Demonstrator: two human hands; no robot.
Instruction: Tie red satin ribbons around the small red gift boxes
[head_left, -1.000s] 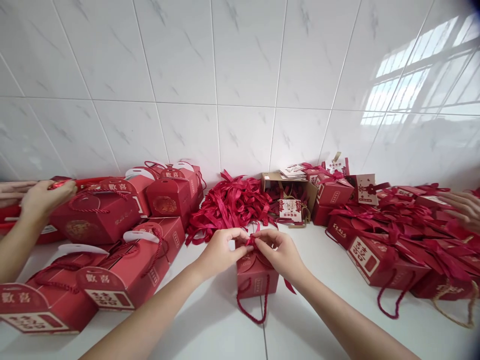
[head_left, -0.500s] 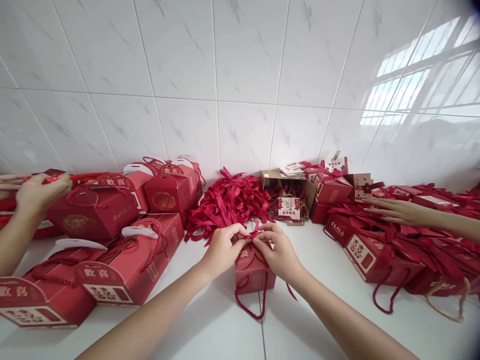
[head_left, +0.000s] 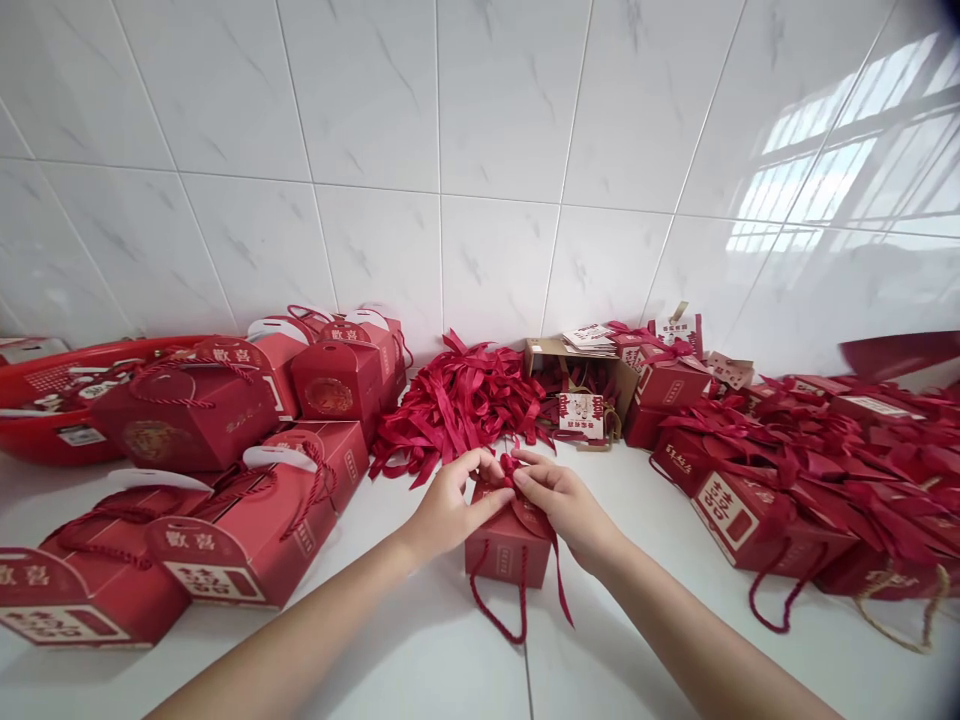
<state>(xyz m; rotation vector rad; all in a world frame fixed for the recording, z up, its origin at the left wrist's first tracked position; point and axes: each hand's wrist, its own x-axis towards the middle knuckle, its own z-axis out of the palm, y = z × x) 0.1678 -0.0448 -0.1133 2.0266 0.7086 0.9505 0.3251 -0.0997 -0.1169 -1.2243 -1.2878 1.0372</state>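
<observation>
Pinching a red ribbon (head_left: 511, 468) between thumbs (head_left: 489, 508) and bent fingers (head_left: 471, 464), the left hand (head_left: 448, 506) and right hand (head_left: 568, 506) nearly met atop a small red box (head_left: 507, 563), which stood on the white surface (head_left: 416, 650) before a heap of loose ribbons (head_left: 465, 402).

The left-hand grip (head_left: 452, 508) and right-hand grip (head_left: 564, 508) partly hide the ribbon knot (head_left: 509, 465). The left edge crops the red plastic basket (head_left: 34, 442); a dark red shape (head_left: 904, 353), cut off at right, is unidentifiable.
</observation>
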